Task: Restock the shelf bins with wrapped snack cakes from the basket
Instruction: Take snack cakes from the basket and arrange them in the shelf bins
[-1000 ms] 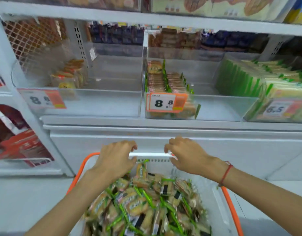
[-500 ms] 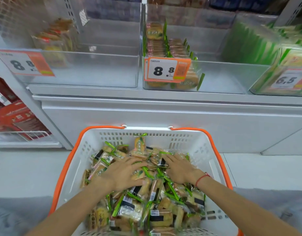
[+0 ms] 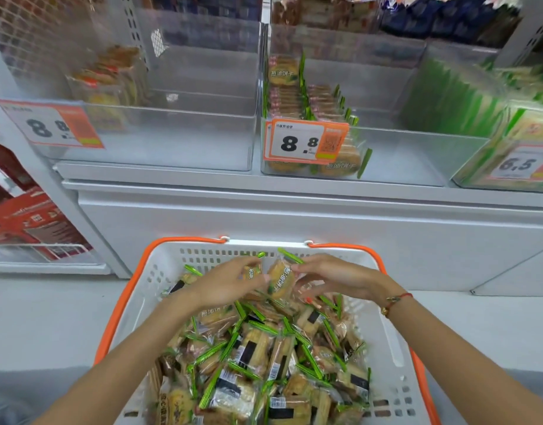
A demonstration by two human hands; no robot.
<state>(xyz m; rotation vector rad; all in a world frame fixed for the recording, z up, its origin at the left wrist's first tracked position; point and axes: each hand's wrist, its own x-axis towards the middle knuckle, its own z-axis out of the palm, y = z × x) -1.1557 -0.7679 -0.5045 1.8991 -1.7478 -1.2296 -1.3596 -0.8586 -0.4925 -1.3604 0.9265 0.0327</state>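
Basket (image 3: pixel 390 338): white plastic with an orange rim, on the floor in front of the shelf unit; its near edge is cut off by the bottom of the frame.
Snack cakes (image 3: pixel 258 357): a loose heap of clear-wrapped cakes with green seams fills the basket; those under the forearms and below the top layer are hidden.
Left hand (image 3: pixel 224 285): over the far end of the heap, fingers curled round a small wrapped cake (image 3: pixel 254 271) of which only a sliver shows past the fingertips.
Right hand (image 3: pixel 334 279): beside the left, thumb and fingers pinching the upper edge of a raised cake (image 3: pixel 281 282), which stands tilted between the two hands; the lower fingers seem to touch other wrappers, but the blur makes that hard to confirm.
Bracelet (image 3: pixel 394 300): red cord on the right wrist.
Middle bin (image 3: pixel 417 148): clear, on the shelf above the basket, holding two short rows of the same green-edged cakes at its left side; an orange price tag (image 3: pixel 305 142) reading 8.8 covers the front packs.
Left bin (image 3: pixel 178 139): clear, a few orange-wrapped packs at its back left corner, smeared by blur; its tag is partly cut off.
Right bin (image 3: pixel 478 118): packed with green-edged packets, running out of frame on the right.
Upper shelf stock: dark and brown packs, cropped at the top and too blurred to read.
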